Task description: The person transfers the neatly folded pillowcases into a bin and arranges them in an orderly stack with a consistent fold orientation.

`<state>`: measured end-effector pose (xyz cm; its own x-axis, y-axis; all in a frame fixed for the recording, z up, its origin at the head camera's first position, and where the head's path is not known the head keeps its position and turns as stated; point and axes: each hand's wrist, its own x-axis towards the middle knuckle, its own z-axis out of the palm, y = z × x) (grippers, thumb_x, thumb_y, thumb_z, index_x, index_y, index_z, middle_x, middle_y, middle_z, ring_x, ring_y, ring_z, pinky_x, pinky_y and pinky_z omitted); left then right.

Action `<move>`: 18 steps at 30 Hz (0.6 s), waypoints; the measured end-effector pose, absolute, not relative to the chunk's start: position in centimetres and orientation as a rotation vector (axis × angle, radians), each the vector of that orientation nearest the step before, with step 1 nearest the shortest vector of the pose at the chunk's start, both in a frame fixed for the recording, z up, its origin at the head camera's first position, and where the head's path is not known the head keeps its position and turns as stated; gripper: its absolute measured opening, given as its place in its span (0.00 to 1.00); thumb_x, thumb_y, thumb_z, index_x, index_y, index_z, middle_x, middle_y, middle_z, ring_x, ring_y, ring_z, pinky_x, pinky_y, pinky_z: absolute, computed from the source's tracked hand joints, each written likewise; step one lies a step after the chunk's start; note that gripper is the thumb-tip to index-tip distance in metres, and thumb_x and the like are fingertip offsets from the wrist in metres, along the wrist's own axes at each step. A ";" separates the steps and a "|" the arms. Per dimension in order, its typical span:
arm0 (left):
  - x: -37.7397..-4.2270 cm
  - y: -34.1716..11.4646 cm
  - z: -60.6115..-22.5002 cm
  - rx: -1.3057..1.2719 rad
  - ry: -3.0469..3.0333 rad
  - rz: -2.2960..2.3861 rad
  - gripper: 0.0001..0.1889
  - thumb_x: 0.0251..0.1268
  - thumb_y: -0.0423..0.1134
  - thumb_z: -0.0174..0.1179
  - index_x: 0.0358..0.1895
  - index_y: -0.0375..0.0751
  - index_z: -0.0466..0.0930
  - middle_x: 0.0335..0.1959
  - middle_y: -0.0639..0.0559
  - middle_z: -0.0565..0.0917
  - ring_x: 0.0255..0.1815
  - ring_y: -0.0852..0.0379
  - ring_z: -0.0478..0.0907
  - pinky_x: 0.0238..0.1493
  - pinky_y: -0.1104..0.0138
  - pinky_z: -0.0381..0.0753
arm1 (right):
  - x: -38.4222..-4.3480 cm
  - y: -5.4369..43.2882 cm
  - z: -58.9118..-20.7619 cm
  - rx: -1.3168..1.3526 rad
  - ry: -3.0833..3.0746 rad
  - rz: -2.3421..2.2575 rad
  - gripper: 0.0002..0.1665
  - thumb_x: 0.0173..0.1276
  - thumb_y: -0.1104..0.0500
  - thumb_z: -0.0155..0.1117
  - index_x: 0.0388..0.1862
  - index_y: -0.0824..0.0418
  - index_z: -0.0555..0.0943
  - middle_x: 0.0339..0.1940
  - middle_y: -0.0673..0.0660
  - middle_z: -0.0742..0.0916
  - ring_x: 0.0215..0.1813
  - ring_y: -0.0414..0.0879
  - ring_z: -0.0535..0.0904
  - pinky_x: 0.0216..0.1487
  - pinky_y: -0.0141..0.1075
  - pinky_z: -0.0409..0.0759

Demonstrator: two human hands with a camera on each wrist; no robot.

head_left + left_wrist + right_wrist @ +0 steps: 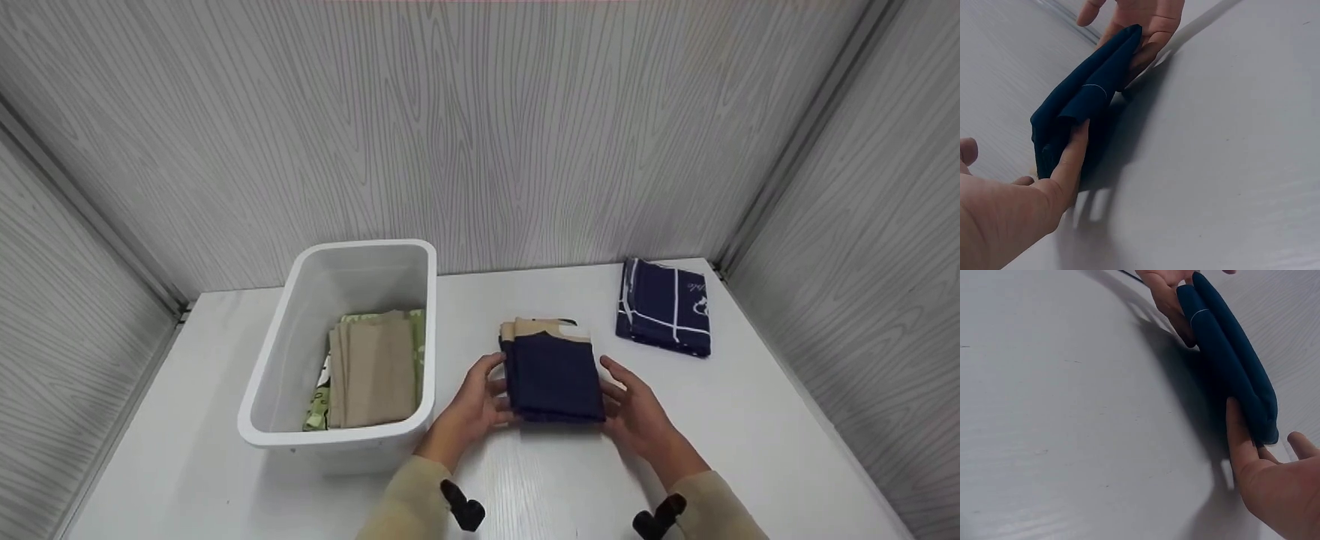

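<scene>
A folded navy-and-beige cloth (556, 375) lies between my two hands, its navy part toward me. At its left edge my left hand (480, 405) has straight fingers tucked beneath, the thumb beside the upper edge. My right hand (637, 416) supports the opposite edge the same way, its thumb standing apart from the fabric. Both wrist views show the fingers under the folded layers of the cloth (1081, 95) (1230, 360), with a shadow spread on the tabletop below.
To the left stands a white plastic bin (264, 375) holding a folded tan cloth (381, 371) on top of green patterned fabric (318, 409). A folded navy cloth with white lines (664, 307) lies at the back right of the white table (750, 435). Grey wood-grain panels (480, 135) enclose the table.
</scene>
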<state>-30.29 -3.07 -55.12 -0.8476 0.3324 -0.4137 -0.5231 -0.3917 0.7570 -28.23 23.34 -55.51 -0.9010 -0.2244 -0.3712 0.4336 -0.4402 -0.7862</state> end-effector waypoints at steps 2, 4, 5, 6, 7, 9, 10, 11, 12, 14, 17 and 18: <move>-30.4 -3.2 -55.2 -0.262 1.326 2.231 0.39 0.68 0.60 0.48 0.79 0.50 0.51 0.70 0.35 0.68 0.55 0.41 0.81 0.50 0.49 0.83 | -28.4 23.3 -55.7 0.306 1.370 -2.350 0.38 0.79 0.42 0.46 0.82 0.45 0.49 0.80 0.64 0.55 0.77 0.60 0.58 0.69 0.51 0.70; -30.5 -3.2 -55.3 -0.263 1.333 2.234 0.38 0.68 0.60 0.48 0.78 0.51 0.53 0.72 0.36 0.65 0.56 0.40 0.80 0.50 0.48 0.83 | -28.4 23.3 -55.8 0.305 1.370 -2.334 0.38 0.78 0.42 0.48 0.82 0.44 0.51 0.80 0.64 0.57 0.76 0.59 0.59 0.68 0.50 0.72; -30.5 -3.3 -55.4 -0.263 1.338 2.238 0.38 0.68 0.61 0.48 0.78 0.51 0.53 0.73 0.36 0.63 0.56 0.40 0.80 0.50 0.48 0.83 | -28.4 23.3 -55.9 0.299 1.380 -2.320 0.38 0.78 0.41 0.48 0.82 0.44 0.51 0.80 0.63 0.57 0.76 0.58 0.59 0.67 0.49 0.73; -30.6 -3.3 -55.5 -0.273 1.337 2.242 0.38 0.68 0.61 0.48 0.78 0.52 0.55 0.73 0.36 0.63 0.56 0.40 0.79 0.50 0.48 0.82 | -28.4 23.3 -55.9 0.290 1.396 -2.304 0.38 0.77 0.40 0.48 0.82 0.43 0.51 0.79 0.63 0.58 0.76 0.57 0.60 0.66 0.49 0.74; -30.7 -3.3 -55.6 -0.283 1.334 2.249 0.38 0.68 0.62 0.48 0.78 0.53 0.56 0.73 0.37 0.63 0.57 0.40 0.79 0.50 0.49 0.82 | -28.3 23.3 -55.9 0.288 1.409 -2.290 0.38 0.77 0.40 0.48 0.81 0.43 0.53 0.79 0.62 0.59 0.75 0.56 0.61 0.65 0.48 0.74; -30.8 -3.3 -55.7 -0.284 1.341 2.258 0.37 0.68 0.63 0.47 0.77 0.52 0.57 0.72 0.36 0.63 0.57 0.40 0.79 0.50 0.50 0.83 | -28.3 23.3 -56.0 0.273 1.434 -2.262 0.37 0.77 0.40 0.48 0.81 0.42 0.53 0.78 0.62 0.60 0.75 0.56 0.62 0.65 0.48 0.75; -30.8 -3.3 -55.7 -0.279 1.346 2.257 0.37 0.68 0.63 0.46 0.77 0.52 0.57 0.72 0.35 0.64 0.57 0.40 0.79 0.49 0.51 0.83 | -28.3 23.3 -56.0 0.261 1.458 -2.244 0.37 0.78 0.39 0.47 0.81 0.42 0.53 0.78 0.62 0.61 0.74 0.56 0.63 0.64 0.47 0.76; -30.9 -3.3 -55.8 -0.285 1.349 2.254 0.37 0.68 0.63 0.46 0.77 0.52 0.58 0.71 0.35 0.65 0.56 0.41 0.79 0.49 0.52 0.83 | -28.3 23.3 -56.0 0.251 1.479 -2.229 0.37 0.78 0.38 0.46 0.81 0.42 0.53 0.78 0.62 0.61 0.74 0.56 0.63 0.64 0.47 0.76; -30.9 -3.3 -55.9 -0.290 1.352 2.249 0.37 0.68 0.63 0.46 0.77 0.52 0.58 0.70 0.35 0.66 0.56 0.42 0.79 0.49 0.52 0.83 | -28.3 23.3 -55.9 0.246 1.500 -2.214 0.37 0.78 0.38 0.46 0.81 0.42 0.53 0.78 0.62 0.61 0.75 0.56 0.62 0.63 0.47 0.76; -31.0 -3.3 -55.9 -0.280 1.367 2.243 0.37 0.69 0.63 0.45 0.77 0.51 0.56 0.69 0.34 0.67 0.56 0.42 0.79 0.48 0.53 0.83 | -28.3 23.3 -55.8 0.232 1.526 -2.195 0.37 0.78 0.38 0.46 0.81 0.43 0.53 0.79 0.63 0.60 0.75 0.57 0.61 0.63 0.48 0.76; -31.2 -3.1 -56.0 -0.278 1.379 2.230 0.38 0.69 0.63 0.44 0.78 0.51 0.55 0.66 0.34 0.69 0.54 0.43 0.80 0.48 0.53 0.83 | -28.5 23.2 -55.6 0.208 1.570 -2.181 0.38 0.78 0.39 0.46 0.82 0.44 0.52 0.78 0.64 0.60 0.75 0.58 0.60 0.64 0.47 0.75; -31.2 -3.1 -55.9 -0.271 1.388 2.221 0.38 0.70 0.63 0.43 0.78 0.51 0.55 0.66 0.34 0.70 0.54 0.44 0.80 0.48 0.53 0.83 | -28.6 23.2 -55.6 0.204 1.573 -2.184 0.38 0.78 0.39 0.46 0.82 0.45 0.52 0.78 0.65 0.60 0.76 0.59 0.60 0.64 0.47 0.74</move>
